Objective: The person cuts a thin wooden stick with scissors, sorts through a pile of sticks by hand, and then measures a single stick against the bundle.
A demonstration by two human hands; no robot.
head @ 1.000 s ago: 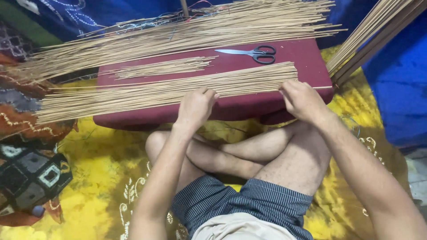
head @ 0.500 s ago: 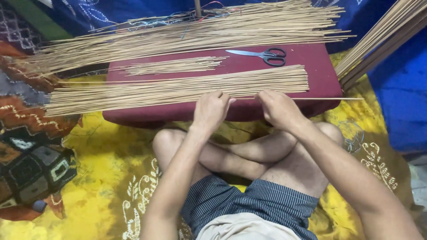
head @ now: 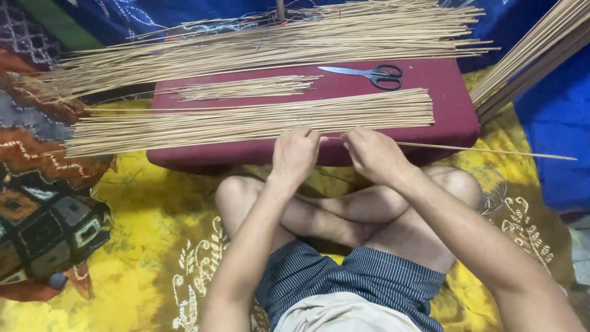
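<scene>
Sitting cross-legged on a yellow patterned cloth (head: 123,258), a person works at a low maroon desk (head: 448,92) covered with thin bamboo sticks. The left hand (head: 295,154) rests at the desk's near edge, its fingers (head: 302,133) curled together onto the near row of sticks (head: 246,123), which lies flat along the front of the desk and overhangs its left end. The right hand (head: 372,154) sits just beside the left, fingers (head: 356,136) pressed together and pinching a single stick (head: 491,149); that stick runs from the hand out to the right, past the desk's corner, and hangs in the air above the cloth.

Behind the near row lies a smaller bunch of shorter sticks (head: 246,88), and at the far edge a large heap of long sticks (head: 276,43) spreads across the full width of the desk and beyond it on the left. Black-handled scissors (head: 369,74) lie closed on the bare maroon surface between the near row and the far heap, blades pointing left. Another bundle of sticks (head: 534,55) leans diagonally at the upper right against blue fabric (head: 553,123). A patchwork cushion (head: 49,227) sits at the left on the floor.
</scene>
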